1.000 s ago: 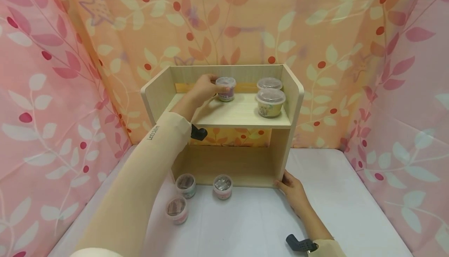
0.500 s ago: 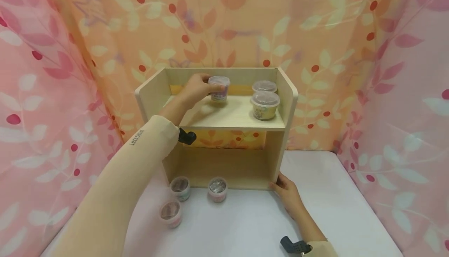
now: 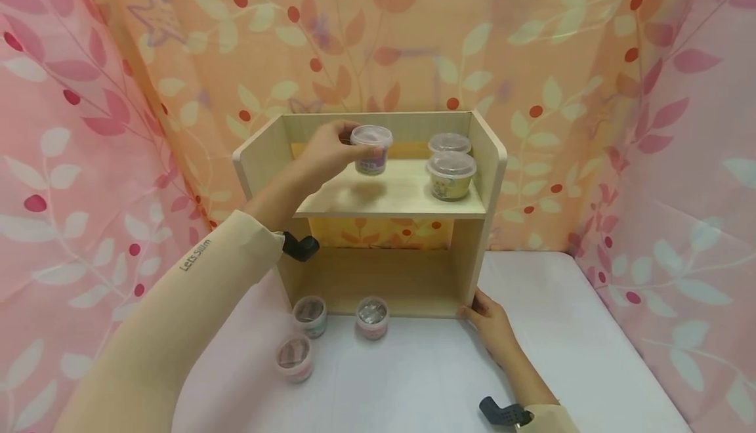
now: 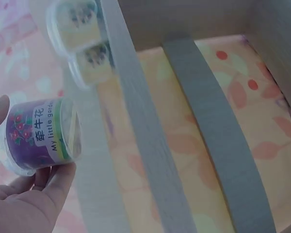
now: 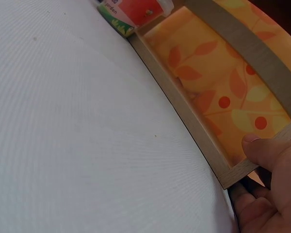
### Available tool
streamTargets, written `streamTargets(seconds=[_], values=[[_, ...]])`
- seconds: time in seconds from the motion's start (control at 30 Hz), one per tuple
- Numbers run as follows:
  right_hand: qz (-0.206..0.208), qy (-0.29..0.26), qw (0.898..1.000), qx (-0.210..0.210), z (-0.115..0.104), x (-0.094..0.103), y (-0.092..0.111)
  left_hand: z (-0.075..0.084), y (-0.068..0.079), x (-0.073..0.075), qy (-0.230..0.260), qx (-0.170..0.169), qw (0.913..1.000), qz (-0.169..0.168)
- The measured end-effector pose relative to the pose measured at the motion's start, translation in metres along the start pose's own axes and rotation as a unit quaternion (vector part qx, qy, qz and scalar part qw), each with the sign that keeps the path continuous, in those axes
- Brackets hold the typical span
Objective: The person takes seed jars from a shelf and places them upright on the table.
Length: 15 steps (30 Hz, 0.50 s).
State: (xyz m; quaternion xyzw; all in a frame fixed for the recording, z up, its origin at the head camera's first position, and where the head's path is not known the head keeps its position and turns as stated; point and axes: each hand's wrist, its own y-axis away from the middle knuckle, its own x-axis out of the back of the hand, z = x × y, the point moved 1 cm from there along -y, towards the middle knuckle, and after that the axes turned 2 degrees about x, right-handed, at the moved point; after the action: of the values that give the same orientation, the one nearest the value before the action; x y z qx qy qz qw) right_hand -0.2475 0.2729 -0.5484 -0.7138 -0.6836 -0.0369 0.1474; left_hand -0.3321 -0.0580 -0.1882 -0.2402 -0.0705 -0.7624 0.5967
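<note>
Head view: I see a person's two bare hands set well apart at a pale wooden shelf unit [image 3: 390, 198], whose lower compartment lets the backdrop [image 3: 378, 39] show through at the rear. The left hand [image 3: 331, 149], reaching from a beige sleeve [image 3: 177, 308], pinches a purple-labelled cup [image 3: 375, 163] between thumb and fingers; the cup is roughly upright above the upper shelf, with a shadow on the board below it. To its right, near the side panel, stand a front lidded tub [image 3: 451, 185] and, partly hidden behind it, a rear lidded tub [image 3: 450, 143]. Three small cups stand on the white table [image 3: 407, 380]: a blue-toned cup [image 3: 310, 318] and a pink cup [image 3: 372, 318] just before the unit, and a second pink cup [image 3: 294, 361] nearer the viewer. The right hand [image 3: 495, 329] grips the unit's lower front corner. Left wrist view: I can read "My little garden" on the held cup's label, beside printed red flowers; the thumb lies on one side of the cup, fingers on the other. Right wrist view: I find the thumb on the side panel's edge and the fingers beyond it; a red-and-green-labelled cup [image 5: 136, 13] appears at the top, beside the unit's base.
</note>
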Motion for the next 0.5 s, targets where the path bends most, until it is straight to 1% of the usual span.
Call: streamTargets(seconds=[0.17,0.27,0.4,0.5], values=[[-0.004,-0.008,1.0,0.004,0.003,0.0,0.0,0.007,0.022,-0.004,0.028,-0.02,0.9994,-0.007],[-0.004,-0.007,1.0,0.007,0.002,0.0,0.0,0.009,0.037,-0.007,0.037,-0.029,0.9989,-0.008],[-0.005,-0.006,1.0,0.011,0.002,0.0,0.0,0.01,0.056,-0.01,0.03,-0.029,0.9991,-0.005],[-0.005,0.0,1.0,0.012,0.002,0.001,0.0,0.008,0.069,-0.01,0.022,-0.025,0.9994,-0.002]])
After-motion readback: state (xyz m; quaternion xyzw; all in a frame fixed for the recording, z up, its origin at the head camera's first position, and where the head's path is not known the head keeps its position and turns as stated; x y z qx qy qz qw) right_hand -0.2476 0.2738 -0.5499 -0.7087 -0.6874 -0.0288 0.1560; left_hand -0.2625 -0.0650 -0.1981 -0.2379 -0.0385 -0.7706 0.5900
